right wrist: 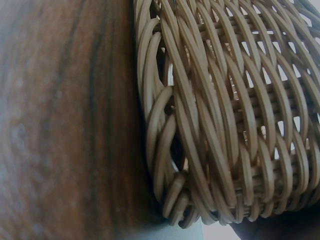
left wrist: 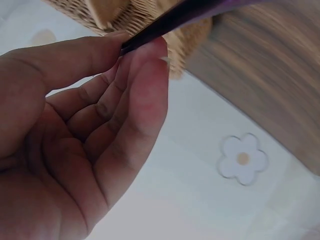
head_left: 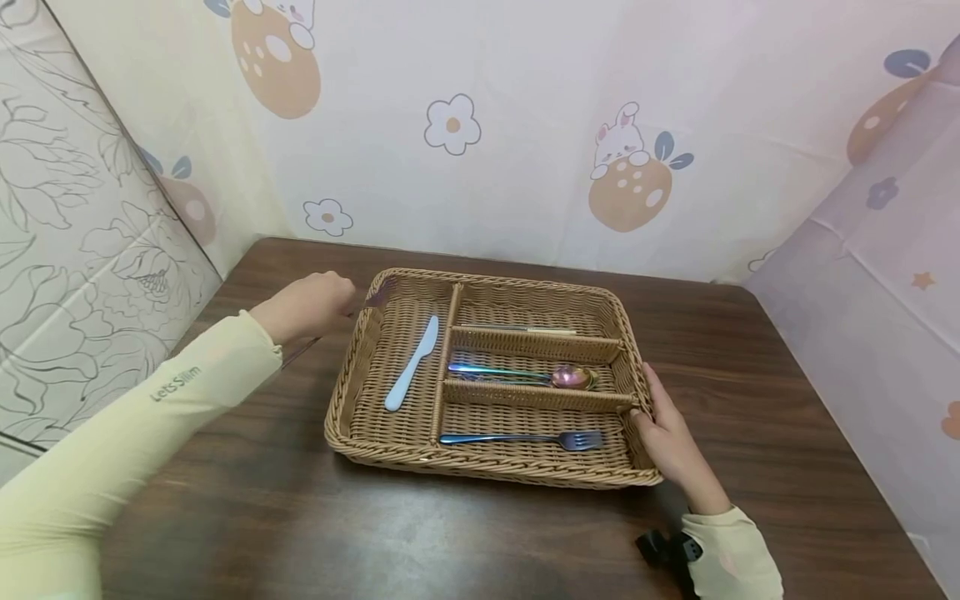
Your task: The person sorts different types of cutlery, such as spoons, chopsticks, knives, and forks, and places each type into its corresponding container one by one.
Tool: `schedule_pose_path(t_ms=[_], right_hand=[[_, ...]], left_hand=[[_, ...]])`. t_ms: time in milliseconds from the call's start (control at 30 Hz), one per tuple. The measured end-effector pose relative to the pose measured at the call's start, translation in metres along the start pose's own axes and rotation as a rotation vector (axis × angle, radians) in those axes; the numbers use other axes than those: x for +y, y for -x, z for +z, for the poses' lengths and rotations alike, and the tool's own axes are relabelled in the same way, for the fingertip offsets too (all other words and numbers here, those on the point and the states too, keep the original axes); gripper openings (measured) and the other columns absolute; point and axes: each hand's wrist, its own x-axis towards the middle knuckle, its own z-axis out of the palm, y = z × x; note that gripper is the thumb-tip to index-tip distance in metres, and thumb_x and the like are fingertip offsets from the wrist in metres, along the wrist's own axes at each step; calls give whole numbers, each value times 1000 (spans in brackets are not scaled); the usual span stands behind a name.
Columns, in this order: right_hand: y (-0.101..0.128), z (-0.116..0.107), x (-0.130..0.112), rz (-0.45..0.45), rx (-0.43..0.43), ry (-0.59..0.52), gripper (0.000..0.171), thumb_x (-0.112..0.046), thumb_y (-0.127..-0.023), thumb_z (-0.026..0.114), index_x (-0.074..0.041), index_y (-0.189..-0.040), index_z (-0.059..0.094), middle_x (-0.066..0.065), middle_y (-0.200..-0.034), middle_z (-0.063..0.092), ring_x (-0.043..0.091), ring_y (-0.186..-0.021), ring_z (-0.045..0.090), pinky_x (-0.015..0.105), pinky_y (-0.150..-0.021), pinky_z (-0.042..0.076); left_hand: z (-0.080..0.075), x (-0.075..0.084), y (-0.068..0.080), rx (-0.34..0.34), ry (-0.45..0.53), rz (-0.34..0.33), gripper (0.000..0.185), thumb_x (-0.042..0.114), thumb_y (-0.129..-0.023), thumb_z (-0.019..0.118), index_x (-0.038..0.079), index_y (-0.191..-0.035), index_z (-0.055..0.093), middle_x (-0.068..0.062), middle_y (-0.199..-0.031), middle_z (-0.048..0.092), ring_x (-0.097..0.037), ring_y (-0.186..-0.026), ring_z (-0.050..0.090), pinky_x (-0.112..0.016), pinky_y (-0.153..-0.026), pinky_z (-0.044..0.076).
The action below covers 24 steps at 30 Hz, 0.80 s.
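Right under our lens, the left hand (left wrist: 75, 135) pinches a dark, slim utensil (left wrist: 165, 22) between thumb and fingertips; only its handle end shows here, so we cannot say which kind it is. From the head view that utensil (head_left: 378, 293) sits at the far left corner of the wicker tray (head_left: 420, 454), its purple tip just over the rim, with the left hand (head_left: 307, 304) held outside the tray's left edge. The grip is light and high on the handle, which we judge suits steering it over the rim.

Across the tray, the right hand (head_left: 671, 442) lies against the right wall, fingers fairly straight and pressed to the weave, thumb at the rim; it looks to us like bracing so the tray stays put. The right wrist view shows nothing but wicker wall and wood, so the finer finger positions are hidden there.

Now the compartments. The long left section holds a pale blue knife (head_left: 411, 363), lying slightly tilted. On the right, three rows: the far one holds slim pale chopsticks (head_left: 517, 330), the middle one a rainbow-tinted spoon (head_left: 558, 377), the near one a blue fork (head_left: 525, 438) with tines pointing right.

All this rests on a dark wooden table (head_left: 300, 517) with patterned cloth (head_left: 525, 125) hung behind.
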Motion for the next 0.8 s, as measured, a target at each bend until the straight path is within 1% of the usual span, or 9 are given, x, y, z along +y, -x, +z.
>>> schedule_pose_path(t_ms=[67,100,167,267,367,533,667,767,800], right_hand=[[0,0,0,-2,0,-1,72,8,-95,37,-6,-152,-4,28,-154,-2,48,-138,5,65,-104,15],[0,0,0,-3,0,-1,71,8,-95,37,-6,-152,-4,28,-154,-2,48,-138,5,64,-105,15],[-1,0,0,-7,2,-3,71,8,-95,37,-6,-152,-4,28,-154,-3,47,-138,5,64,-105,15],[-1,0,-1,-11,4,-8,71,8,-95,37,-5,-151,-3,27,-154,-3,47,-139,4,64,-106,14],[-1,0,-2,-17,6,-11,71,8,-95,37,-4,-151,-3,28,-154,-2,46,-139,4,63,-106,13],[-1,0,-2,-19,10,-16,70,9,-94,37,-3,-151,-2,28,-154,-2,46,-139,4,63,-106,13],[0,0,-2,-13,9,-11,71,9,-94,37,-4,-151,-3,28,-154,-2,47,-138,5,63,-106,13],[0,0,-2,-9,5,-6,71,9,-95,37,-4,-151,-3,28,-154,-2,48,-138,5,64,-105,14],[1,0,-2,-8,3,-7,71,9,-95,37,-5,-151,-3,28,-154,-2,48,-138,5,64,-105,14]], left_hand=[[0,8,-3,1,9,8,13,-2,-84,61,4,-73,59,-5,-69,55,-21,-63,54,-40,-58,48],[0,12,-5,1,10,19,9,1,-85,64,4,-76,62,-4,-69,57,-21,-62,54,-40,-57,48],[2,20,-9,-11,9,33,11,3,-85,65,5,-74,61,-2,-66,53,-18,-59,49,-36,-54,45],[4,32,-14,-37,-14,45,13,-1,-83,65,5,-73,59,-3,-67,51,-17,-58,45,-33,-52,43],[7,43,-20,-40,-57,64,14,-6,-82,62,4,-73,58,-5,-70,55,-18,-61,49,-34,-56,48],[13,59,-32,-44,-95,106,15,-7,-83,58,5,-74,58,-5,-70,56,-19,-61,51,-34,-59,50],[14,75,-40,-64,-107,134,6,-3,-85,62,2,-83,63,-8,-76,61,-21,-67,58,-33,-65,53],[15,89,-46,-84,-127,167,6,-3,-85,63,1,-89,65,-10,-83,64,-21,-71,60,-33,-68,53],[15,94,-48,-91,-131,176,7,-4,-85,62,1,-89,65,-10,-84,64,-21,-70,59,-32,-67,53]])
